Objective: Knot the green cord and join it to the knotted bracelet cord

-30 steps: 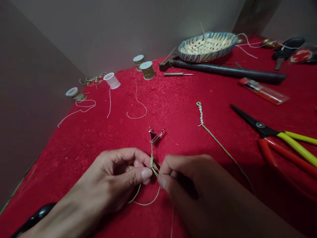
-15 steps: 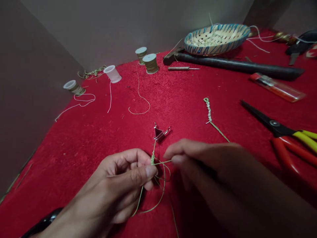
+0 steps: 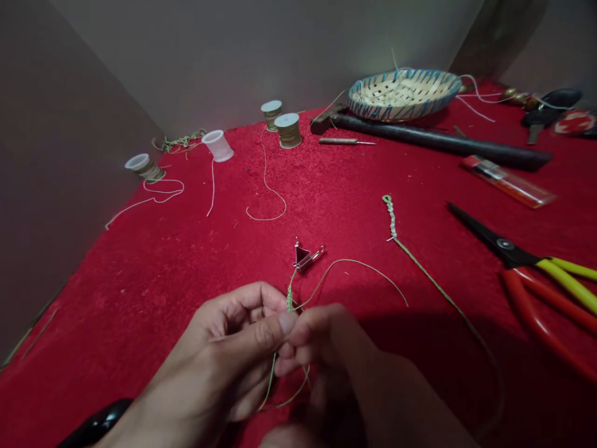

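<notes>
A small black binder clip (image 3: 303, 256) lies on the red cloth and holds the top of a green knotted cord (image 3: 290, 298). My left hand (image 3: 224, 348) pinches that knotted part between thumb and fingers, just below the clip. My right hand (image 3: 326, 354) sits against my left thumb, its fingers closed on the green strands. One loose green strand (image 3: 359, 264) arcs out to the right over the cloth, and other strand ends loop down under my hands. A finished knotted green cord (image 3: 390, 218) lies apart to the right.
Red-handled and yellow-handled scissors (image 3: 527, 267) lie at the right. Along the back are thread spools (image 3: 288, 130), a woven bamboo basket (image 3: 403, 94), a dark hammer (image 3: 443, 142), an awl (image 3: 345, 141) and a clear plastic lighter (image 3: 508, 182). Walls bound the red cloth (image 3: 140, 298) at the left and back.
My right hand has moved down and left, closer to my left hand. A green strand now arcs wider to the right. The view has shifted slightly.
</notes>
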The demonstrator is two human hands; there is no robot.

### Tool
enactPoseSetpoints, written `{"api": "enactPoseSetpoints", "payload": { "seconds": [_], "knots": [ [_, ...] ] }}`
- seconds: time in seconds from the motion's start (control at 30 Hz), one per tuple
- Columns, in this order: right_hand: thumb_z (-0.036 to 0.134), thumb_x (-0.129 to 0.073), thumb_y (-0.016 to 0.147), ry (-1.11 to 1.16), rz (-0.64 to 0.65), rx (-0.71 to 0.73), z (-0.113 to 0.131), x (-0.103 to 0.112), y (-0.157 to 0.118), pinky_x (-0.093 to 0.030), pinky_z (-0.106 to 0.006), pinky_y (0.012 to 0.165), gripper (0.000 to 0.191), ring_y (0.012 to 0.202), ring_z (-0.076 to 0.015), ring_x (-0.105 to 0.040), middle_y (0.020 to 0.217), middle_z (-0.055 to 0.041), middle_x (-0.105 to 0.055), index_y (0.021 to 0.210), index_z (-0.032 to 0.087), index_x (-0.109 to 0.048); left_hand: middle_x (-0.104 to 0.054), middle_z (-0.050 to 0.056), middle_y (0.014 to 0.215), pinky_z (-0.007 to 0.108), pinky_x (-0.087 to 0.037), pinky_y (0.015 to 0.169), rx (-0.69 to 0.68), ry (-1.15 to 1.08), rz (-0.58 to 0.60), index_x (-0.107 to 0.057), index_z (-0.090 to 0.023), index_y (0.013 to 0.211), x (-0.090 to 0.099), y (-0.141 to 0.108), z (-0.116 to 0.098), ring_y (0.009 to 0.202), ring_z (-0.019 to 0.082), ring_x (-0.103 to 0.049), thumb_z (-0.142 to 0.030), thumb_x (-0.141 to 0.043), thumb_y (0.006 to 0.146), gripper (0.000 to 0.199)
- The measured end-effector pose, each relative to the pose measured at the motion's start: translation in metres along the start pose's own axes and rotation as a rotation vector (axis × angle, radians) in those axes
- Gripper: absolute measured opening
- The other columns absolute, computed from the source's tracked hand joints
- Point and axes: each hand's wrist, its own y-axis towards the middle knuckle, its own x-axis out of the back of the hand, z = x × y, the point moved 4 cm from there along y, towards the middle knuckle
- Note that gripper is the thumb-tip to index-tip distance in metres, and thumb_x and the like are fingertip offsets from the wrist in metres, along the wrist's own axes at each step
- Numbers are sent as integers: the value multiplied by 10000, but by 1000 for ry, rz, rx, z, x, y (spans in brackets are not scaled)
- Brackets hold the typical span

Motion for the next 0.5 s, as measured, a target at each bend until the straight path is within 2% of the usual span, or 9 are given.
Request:
{"api": "enactPoseSetpoints", "payload": {
  "seconds": [0.07, 0.13, 0.2, 0.27, 0.33, 0.4, 0.5],
  "knots": [
    [297, -729, 866, 70, 0, -51, -10, -8, 1, -478, -182, 544, 49, 615, -141, -690, 643, 50, -658, 907, 281, -710, -658, 4, 658, 138, -329, 466, 10, -42, -9, -686, -183, 695, -2, 1, -1, 528, 74, -487, -375, -993, 652, 364],
    [297, -742, 857, 175, 38, -107, -25, -18, -1, -468, -172, 528, 70, 581, -128, -674, 642, 56, -652, 919, 282, -714, -677, 5, 668, 139, -269, 428, -2, -31, 10, -693, -179, 701, -3, 2, -2, 470, 42, -400, -387, -969, 697, 345],
    [316, -747, 848, 305, 186, -165, -41, -32, -6, -453, -164, 494, 105, 547, -120, -654, 659, 51, -665, 946, 285, -725, -660, -7, 619, 152, -172, 388, -19, 18, 34, -696, -179, 713, -3, 4, -2, 427, 27, -244, -391, -900, 803, 308],
    [379, -756, 841, 430, 403, -208, -54, -44, -13, -467, -158, 509, 175, 593, -125, -662, 725, 32, -709, 997, 302, -741, -645, -6, 563, 142, -172, 378, -23, 21, 62, -693, -181, 716, -2, 4, -2, 423, 37, -239, -368, -852, 863, 287],
    [479, -749, 850, 503, 509, -199, -60, -47, -19, -494, -164, 566, 252, 677, -133, -663, 815, 11, -734, 1047, 322, -747, -600, -25, 503, 119, -154, 356, -12, -19, 70, -695, -178, 710, -2, 4, 0, 406, 30, -215, -348, -856, 865, 281],
    [557, -712, 868, 519, 485, -161, -60, -44, -19, -484, -171, 559, 315, 675, -135, -627, 837, -2, -713, 1070, 319, -745, -610, -19, 519, 100, -244, 362, -2, -64, 66, -697, -173, 699, -2, 3, 0, 398, 28, -314, -332, -897, 822, 284],
    [608, -723, 839, 479, 462, -195, -56, -45, -17, -415, -175, 449, 417, 578, -140, -586, 728, 5, -654, 1129, 308, -727, -688, 23, 632, 157, -510, 525, 1, -119, 55, -724, -168, 712, -5, 2, -1, 550, 109, -606, -298, -960, 741, 270]
  ]
}}
